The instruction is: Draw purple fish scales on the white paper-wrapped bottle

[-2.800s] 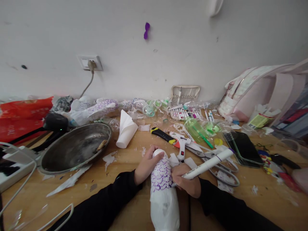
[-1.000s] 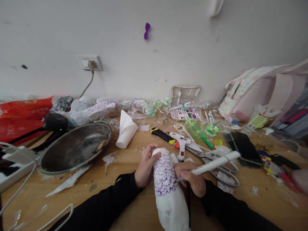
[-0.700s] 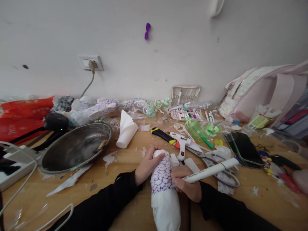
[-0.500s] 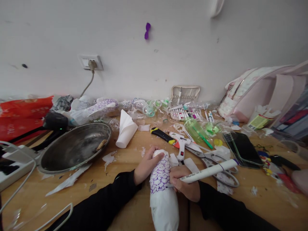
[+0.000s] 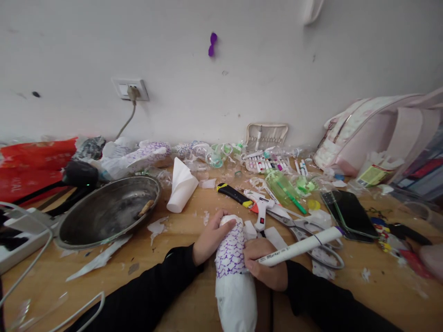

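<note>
A white paper-covered, bottle-like form (image 5: pixel 236 295) stands out from the table's near edge toward me. Purple scale-like curves cover its far half, while the near half is plain white. My left hand (image 5: pixel 213 236) is wrapped round its far end, thumb lying over the top. In my right hand (image 5: pixel 263 263) is a white marker (image 5: pixel 301 246) with a purple end, pinched low near its tip. That hand rests against the form's right side, at the lower border of the drawn scales. The marker's tip is hidden by my fingers.
Beyond my hands lie a yellow-black utility knife (image 5: pixel 234 194), a white glue gun (image 5: pixel 262 210) and scissors (image 5: pixel 311 235). A metal basin (image 5: pixel 107 212) stands left, near a rolled white paper (image 5: pixel 182 186). Phones (image 5: pixel 355 214) and a pink backpack (image 5: pixel 370 129) are right. Plastic scraps and markers line the wall.
My right hand and the marker have shifted very slightly along the border of the scales. My left hand keeps its hold on the form.
</note>
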The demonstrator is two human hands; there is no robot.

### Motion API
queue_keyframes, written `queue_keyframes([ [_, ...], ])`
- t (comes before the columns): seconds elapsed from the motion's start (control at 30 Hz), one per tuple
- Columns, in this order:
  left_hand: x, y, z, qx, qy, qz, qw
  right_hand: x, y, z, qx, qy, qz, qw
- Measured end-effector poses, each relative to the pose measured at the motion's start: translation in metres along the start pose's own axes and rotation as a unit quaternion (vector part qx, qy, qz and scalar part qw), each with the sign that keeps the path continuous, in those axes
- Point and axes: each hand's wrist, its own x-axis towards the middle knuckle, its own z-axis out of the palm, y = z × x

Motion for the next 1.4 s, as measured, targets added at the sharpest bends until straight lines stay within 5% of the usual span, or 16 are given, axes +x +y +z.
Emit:
queue_keyframes([
  [0.37, -0.0005, 0.0009, -0.0003, 0.007, 0.006, 0.002, 1.000, 0.0010, 0.0028, -0.0030, 0.010, -0.023, -0.002, 1.000],
  [1.1, 0.0000, -0.0028, -0.0002, -0.011, -0.003, 0.003, 1.000, 0.0011, 0.0056, -0.0020, 0.105, 0.028, 0.085, 0.990],
  [1.4, -0.0061, -0.0026, 0.0017, -0.151, 0.062, 0.040, 0.986, -0.0004, 0.0014, -0.0056, 0.139, 0.031, 0.097, 0.985],
])
